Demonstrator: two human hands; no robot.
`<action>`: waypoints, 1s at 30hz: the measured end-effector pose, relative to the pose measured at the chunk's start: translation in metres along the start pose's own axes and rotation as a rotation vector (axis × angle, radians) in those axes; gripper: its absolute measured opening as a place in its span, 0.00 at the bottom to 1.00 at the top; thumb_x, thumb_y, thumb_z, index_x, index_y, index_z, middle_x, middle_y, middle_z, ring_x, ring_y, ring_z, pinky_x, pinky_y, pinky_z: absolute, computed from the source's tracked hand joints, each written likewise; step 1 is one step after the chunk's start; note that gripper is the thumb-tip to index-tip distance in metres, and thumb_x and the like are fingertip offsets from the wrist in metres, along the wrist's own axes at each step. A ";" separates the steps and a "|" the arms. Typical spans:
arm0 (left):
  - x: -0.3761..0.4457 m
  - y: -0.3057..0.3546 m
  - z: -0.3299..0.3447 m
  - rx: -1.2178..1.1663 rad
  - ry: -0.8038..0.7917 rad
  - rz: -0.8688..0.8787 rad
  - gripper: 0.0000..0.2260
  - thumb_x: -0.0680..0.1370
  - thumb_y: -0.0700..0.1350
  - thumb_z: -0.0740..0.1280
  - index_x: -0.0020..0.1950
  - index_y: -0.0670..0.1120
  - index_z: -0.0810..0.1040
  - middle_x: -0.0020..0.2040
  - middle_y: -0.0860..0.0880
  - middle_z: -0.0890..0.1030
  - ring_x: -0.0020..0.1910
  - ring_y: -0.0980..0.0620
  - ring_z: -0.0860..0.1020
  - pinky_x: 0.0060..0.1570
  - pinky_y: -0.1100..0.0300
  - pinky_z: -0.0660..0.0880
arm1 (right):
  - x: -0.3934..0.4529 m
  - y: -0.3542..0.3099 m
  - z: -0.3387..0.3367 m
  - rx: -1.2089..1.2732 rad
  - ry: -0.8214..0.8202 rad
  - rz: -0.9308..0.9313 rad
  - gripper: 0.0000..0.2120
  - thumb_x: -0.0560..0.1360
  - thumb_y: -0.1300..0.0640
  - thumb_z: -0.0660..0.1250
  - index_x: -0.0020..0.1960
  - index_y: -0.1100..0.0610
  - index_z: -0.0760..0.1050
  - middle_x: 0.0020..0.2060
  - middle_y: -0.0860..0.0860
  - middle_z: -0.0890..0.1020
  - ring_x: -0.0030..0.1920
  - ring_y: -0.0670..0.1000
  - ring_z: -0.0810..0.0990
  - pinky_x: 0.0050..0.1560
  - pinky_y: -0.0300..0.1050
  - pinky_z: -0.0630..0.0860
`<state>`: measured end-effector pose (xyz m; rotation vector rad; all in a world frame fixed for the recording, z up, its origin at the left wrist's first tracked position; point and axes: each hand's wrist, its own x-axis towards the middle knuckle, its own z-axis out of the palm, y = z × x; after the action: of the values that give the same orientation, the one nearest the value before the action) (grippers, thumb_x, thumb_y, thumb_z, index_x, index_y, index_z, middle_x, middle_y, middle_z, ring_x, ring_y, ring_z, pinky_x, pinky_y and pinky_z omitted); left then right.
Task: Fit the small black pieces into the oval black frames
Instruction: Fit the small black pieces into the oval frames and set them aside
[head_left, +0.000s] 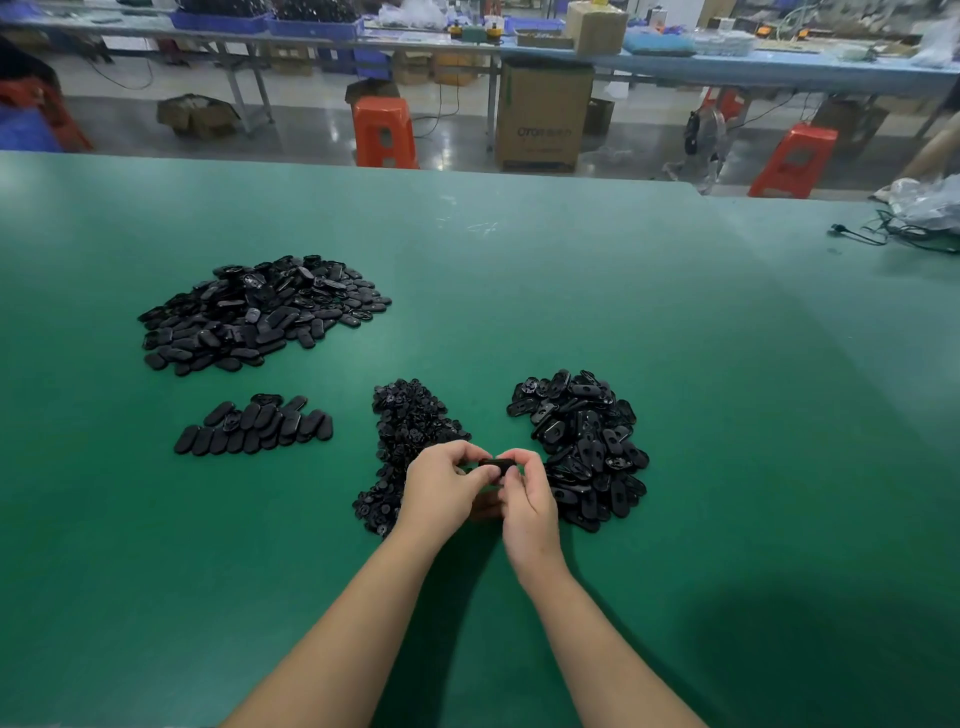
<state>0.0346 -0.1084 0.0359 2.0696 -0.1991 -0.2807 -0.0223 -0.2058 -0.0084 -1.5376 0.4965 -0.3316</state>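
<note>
My left hand (441, 486) and my right hand (527, 499) meet above the green table (519, 291), and together they pinch one oval black frame (493, 464) between thumbs and fingertips. Whether a small piece sits in it is hidden by my fingers. A pile of small black pieces (405, 441) lies just left of my hands. To the right of them lies a heap of oval black frames (584, 441) with holes.
A large heap of oval parts (260, 312) lies at the far left, with a small neat row of ovals (254, 428) nearer. Cables and a plastic bag (924, 213) sit at the table's far right. Orange stools (385, 132) and a cardboard box (540, 117) stand beyond.
</note>
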 end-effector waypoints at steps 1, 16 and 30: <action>0.001 -0.001 -0.001 -0.019 -0.002 0.009 0.04 0.74 0.44 0.77 0.43 0.52 0.84 0.34 0.55 0.83 0.32 0.58 0.77 0.33 0.71 0.71 | 0.000 0.000 0.000 -0.014 -0.003 -0.008 0.07 0.77 0.48 0.58 0.49 0.41 0.74 0.40 0.54 0.81 0.42 0.61 0.78 0.50 0.71 0.76; 0.005 -0.009 -0.009 -0.055 -0.067 -0.023 0.06 0.76 0.42 0.74 0.42 0.53 0.85 0.33 0.55 0.84 0.26 0.61 0.76 0.35 0.61 0.74 | 0.002 0.004 -0.002 -0.082 -0.005 -0.039 0.06 0.82 0.61 0.64 0.53 0.53 0.79 0.42 0.52 0.85 0.39 0.50 0.80 0.44 0.55 0.80; 0.000 0.001 -0.002 0.120 0.004 -0.036 0.03 0.74 0.45 0.72 0.41 0.53 0.82 0.36 0.56 0.83 0.34 0.62 0.78 0.34 0.66 0.70 | 0.005 0.004 -0.003 -0.019 -0.014 -0.016 0.08 0.82 0.63 0.63 0.53 0.55 0.80 0.40 0.52 0.85 0.35 0.48 0.78 0.37 0.45 0.76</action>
<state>0.0353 -0.1075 0.0376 2.1938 -0.1799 -0.2925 -0.0205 -0.2111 -0.0125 -1.5619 0.4777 -0.3294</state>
